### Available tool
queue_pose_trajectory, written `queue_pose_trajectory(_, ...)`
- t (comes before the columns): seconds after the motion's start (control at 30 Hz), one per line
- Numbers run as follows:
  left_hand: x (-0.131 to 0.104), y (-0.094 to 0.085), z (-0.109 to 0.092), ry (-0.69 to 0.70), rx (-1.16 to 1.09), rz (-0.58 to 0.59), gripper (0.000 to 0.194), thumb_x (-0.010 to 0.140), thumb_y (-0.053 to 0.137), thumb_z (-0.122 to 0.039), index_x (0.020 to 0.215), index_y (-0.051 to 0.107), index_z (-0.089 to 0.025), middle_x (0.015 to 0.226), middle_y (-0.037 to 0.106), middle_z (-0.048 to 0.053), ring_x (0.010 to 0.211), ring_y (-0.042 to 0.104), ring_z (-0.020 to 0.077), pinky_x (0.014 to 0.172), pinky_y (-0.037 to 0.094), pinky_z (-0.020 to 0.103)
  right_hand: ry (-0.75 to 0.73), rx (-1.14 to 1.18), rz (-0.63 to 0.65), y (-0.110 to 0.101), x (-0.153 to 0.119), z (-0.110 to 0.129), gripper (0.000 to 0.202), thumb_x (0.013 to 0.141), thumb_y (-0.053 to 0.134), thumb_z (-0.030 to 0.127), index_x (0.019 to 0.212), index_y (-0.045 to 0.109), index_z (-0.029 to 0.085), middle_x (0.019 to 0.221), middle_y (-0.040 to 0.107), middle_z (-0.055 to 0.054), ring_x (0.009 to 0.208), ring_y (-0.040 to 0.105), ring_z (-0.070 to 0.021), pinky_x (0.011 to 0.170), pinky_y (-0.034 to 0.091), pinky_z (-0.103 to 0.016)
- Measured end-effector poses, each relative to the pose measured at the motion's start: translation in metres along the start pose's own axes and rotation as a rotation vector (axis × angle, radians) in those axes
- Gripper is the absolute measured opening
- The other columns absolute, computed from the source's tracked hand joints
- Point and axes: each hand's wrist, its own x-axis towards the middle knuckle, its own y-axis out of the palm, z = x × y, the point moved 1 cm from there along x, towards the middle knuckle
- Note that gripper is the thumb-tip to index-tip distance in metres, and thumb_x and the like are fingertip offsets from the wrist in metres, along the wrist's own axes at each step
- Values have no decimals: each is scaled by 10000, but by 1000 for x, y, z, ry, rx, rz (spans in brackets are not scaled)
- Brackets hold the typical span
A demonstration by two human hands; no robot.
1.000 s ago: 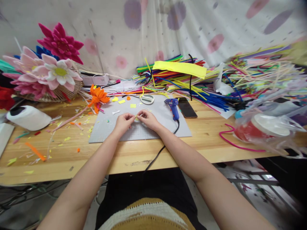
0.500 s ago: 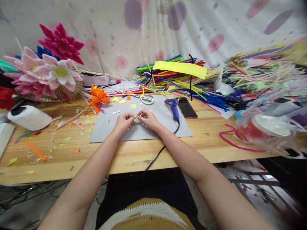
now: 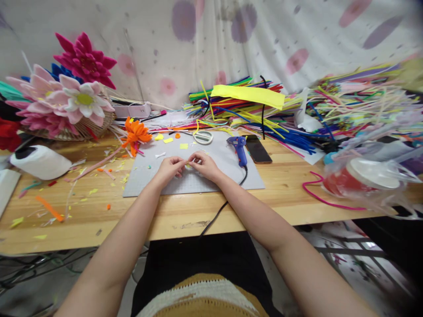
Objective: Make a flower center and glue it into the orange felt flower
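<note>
My left hand (image 3: 172,168) and my right hand (image 3: 203,165) meet over the grey mat (image 3: 185,187), fingertips nearly touching. Both pinch a small yellow piece (image 3: 187,165), mostly covered by the fingers. Beyond them on the mat are yellow scraps (image 3: 183,145), a small white piece (image 3: 160,155) and the pale-handled scissors (image 3: 202,137). To the right of my right hand, a blue glue gun (image 3: 238,147) lies with its black cord running under my right forearm.
A phone (image 3: 258,149) lies beside the glue gun. Bundled pipe cleaners (image 3: 284,127) line the back. Felt flowers (image 3: 82,99), an orange flower (image 3: 135,132) and a white spool (image 3: 41,163) are at left. At right is a plastic-wrapped red tub (image 3: 350,178).
The fingers have shifted slightly around the small yellow piece, and less of it shows between them. Everything else on the table looks unchanged.
</note>
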Motion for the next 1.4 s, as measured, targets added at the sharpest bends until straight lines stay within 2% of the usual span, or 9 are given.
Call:
queue_pose_trajectory(0.2,-1,0,0,-5,18,38,351,542,739,-441,665,645,-126,555,559,1,462,463,66,404,403,179,77,139,-12,1,1,-1,122,689,595,249,772,543,176,728,561,24,654,500,-94,649,409,-251)
queue_pose_trajectory(0.43,-1,3,-1,40,-103,-41,358,550,739,-442,701,644,-131,606,558,-9,477,455,60,384,400,170,183,422,58,4,3,-6,309,649,637,346,864,485,184,698,578,34,572,502,-78,532,385,-218)
queue_pose_trajectory(0.53,2,1,-2,14,-162,-3,356,557,752,-419,768,665,-146,720,615,18,597,539,94,449,468,190,187,449,37,2,2,-4,297,650,624,325,868,485,180,690,581,38,554,489,-70,509,366,-207)
queue_pose_trajectory(0.63,6,-3,-6,-77,-201,60,327,568,766,-380,774,682,-141,784,647,48,713,596,132,548,524,231,173,442,50,-2,1,-2,263,653,618,312,836,486,179,680,566,43,552,476,-63,498,349,-199)
queue_pose_trajectory(0.73,10,-3,-10,-146,-170,119,284,573,780,-335,737,697,-118,734,659,64,714,613,135,589,521,224,173,427,86,-6,1,-1,270,655,620,320,841,478,182,676,566,44,540,462,-60,492,340,-196)
queue_pose_trajectory(0.93,14,7,-12,-150,-154,143,265,545,803,-317,687,707,-115,681,675,56,644,611,109,601,494,203,189,413,98,-10,2,-4,337,636,627,328,887,443,201,630,533,73,506,439,-63,480,325,-192)
queue_pose_trajectory(1.13,12,14,-5,-134,-172,37,283,512,810,-320,669,707,-109,610,654,29,553,564,70,607,475,199,172,333,41,-6,4,-8,265,651,589,284,859,450,197,604,494,77,528,435,-72,504,321,-199)
queue_pose_trajectory(1.27,9,15,-4,-102,-173,-27,276,490,813,-308,652,701,-115,565,635,9,518,541,63,573,459,194,152,292,56,-2,4,-9,246,659,570,242,868,451,192,610,478,80,550,442,-76,540,344,-211)
queue_pose_trajectory(1.4,8,16,-3,-97,-178,-90,254,494,803,-294,629,684,-115,493,589,-14,468,513,63,534,445,199,141,234,-15,-1,4,-8,240,669,556,228,884,457,191,701,498,61,591,455,-72,590,371,-225)
